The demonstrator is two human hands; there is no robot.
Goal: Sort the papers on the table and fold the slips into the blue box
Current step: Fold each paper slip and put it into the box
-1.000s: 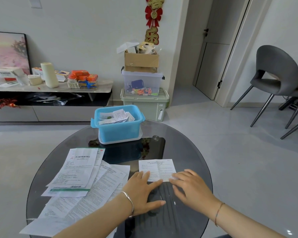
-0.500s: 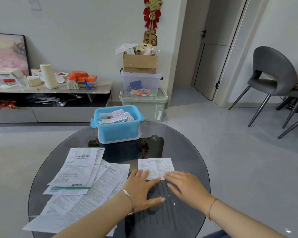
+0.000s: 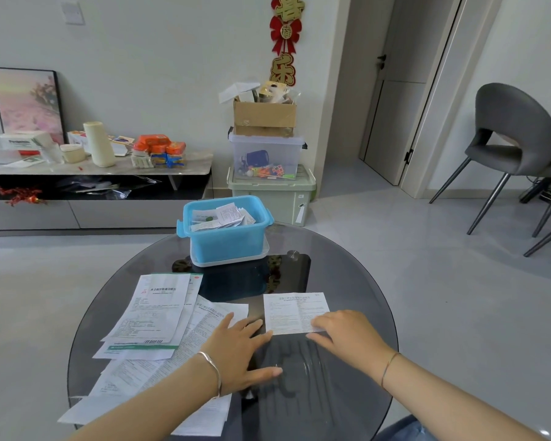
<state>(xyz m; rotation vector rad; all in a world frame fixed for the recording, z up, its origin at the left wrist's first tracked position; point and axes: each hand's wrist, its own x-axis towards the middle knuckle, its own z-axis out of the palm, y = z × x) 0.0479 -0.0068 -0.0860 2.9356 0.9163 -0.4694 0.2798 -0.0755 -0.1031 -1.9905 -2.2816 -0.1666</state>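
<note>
A white printed slip (image 3: 291,310) lies flat on the round dark glass table (image 3: 357,281). My left hand (image 3: 240,348) lies flat with straight fingers, its fingertips at the slip's near left corner. My right hand (image 3: 344,337) lies flat too, its fingers resting on the slip's near right corner. A spread of larger printed papers (image 3: 153,319) lies to the left, partly under my left forearm. The blue box (image 3: 225,232) stands at the table's far side, holding several folded slips, on a clear lid.
Beyond the table stand stacked storage bins (image 3: 268,176) topped by a cardboard box. A low cabinet (image 3: 93,173) with clutter runs along the left wall. A grey chair (image 3: 509,148) stands at the right.
Both hands have slid slightly left and back along the slip's near edge. The slip stays flat in the same place on the table.
</note>
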